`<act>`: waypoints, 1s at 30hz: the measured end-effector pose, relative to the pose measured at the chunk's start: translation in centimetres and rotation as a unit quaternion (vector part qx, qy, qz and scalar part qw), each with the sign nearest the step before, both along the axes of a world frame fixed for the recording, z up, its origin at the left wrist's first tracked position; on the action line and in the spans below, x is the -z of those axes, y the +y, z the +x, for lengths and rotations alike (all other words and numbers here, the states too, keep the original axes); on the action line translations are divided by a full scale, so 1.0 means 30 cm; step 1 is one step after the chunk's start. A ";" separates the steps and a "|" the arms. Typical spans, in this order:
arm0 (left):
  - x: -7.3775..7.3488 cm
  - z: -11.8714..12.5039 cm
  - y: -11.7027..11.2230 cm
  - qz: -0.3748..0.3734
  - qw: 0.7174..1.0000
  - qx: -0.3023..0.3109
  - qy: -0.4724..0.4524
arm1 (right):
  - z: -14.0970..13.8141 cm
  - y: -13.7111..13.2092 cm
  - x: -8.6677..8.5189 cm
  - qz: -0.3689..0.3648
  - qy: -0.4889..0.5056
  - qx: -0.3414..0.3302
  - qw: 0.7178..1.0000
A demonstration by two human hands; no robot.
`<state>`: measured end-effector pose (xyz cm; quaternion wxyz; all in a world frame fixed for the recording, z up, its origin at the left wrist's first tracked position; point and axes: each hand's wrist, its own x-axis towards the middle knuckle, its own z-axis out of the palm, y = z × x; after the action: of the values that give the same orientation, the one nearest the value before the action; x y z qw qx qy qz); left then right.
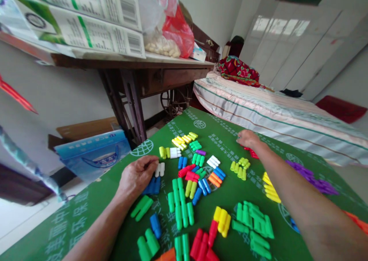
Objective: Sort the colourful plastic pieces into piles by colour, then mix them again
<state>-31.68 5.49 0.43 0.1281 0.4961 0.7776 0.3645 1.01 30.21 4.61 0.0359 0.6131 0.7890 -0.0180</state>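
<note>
My left hand (139, 176) is on the left of the green tabletop, its thumb and fingers pinched at a pair of white bullet-shaped plastic blocks (160, 169). Just below that hand lie blue blocks (153, 185) and green blocks (142, 208). My right hand (248, 138) reaches to the far right side with curled fingers, and what they may hold is hidden. Close beneath it are red blocks (252, 153), partly covered by my wrist. Between my hands, joined green blocks (181, 203) lie among smaller groups of red, blue, orange, white and yellow blocks.
Piles of green blocks (253, 219), yellow blocks (270, 188) and purple blocks (312, 176) lie on the right. A wooden desk (172, 64) with cartons (86, 27) and bags stands at back left. A bed (258, 104) borders the far side. A blue bag (93, 153) stands left.
</note>
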 end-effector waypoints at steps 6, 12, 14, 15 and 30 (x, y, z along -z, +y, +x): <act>-0.007 -0.004 0.007 -0.031 0.999 -0.001 0.011 | -0.197 -0.294 -0.014 -0.014 0.037 -0.171 0.984; -0.003 -0.015 0.020 -0.040 0.999 -0.009 0.018 | -0.272 -0.446 0.001 -0.017 0.008 -0.168 0.986; 0.000 -0.019 0.025 -0.044 0.999 -0.013 0.020 | -0.272 -0.456 -0.001 -0.019 0.007 -0.156 0.988; 0.000 -0.020 0.027 -0.044 0.999 -0.013 0.020 | -0.267 -0.460 -0.005 -0.022 0.009 -0.152 0.988; -0.026 0.003 0.037 -0.051 0.998 0.003 0.019 | 0.481 -0.743 -0.101 -0.039 0.125 -0.016 0.991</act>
<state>-31.59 6.60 1.20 0.1393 0.4982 0.7960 0.3141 15.43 7.92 7.65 -0.0388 0.5916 0.7957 -0.1240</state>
